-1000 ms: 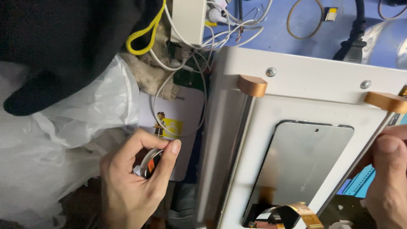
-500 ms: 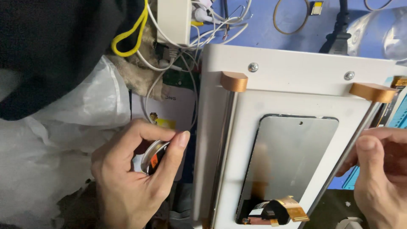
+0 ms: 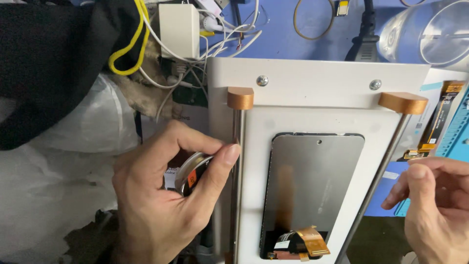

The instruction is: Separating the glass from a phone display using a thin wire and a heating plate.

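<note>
Head: left hand (image 3: 161,205) grips wire spool (image 3: 191,172).

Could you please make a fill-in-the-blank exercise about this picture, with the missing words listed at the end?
1. The left hand holds a small round ____ spool beside the white machine.
2. The phone screen panel lies on the machine's white plate with its ____ flex cable at the lower end.
3. The right hand holds ____.
4. A ____ cable loops over the black cloth at the upper left.

Missing words: silver; orange; nothing; yellow
</note>
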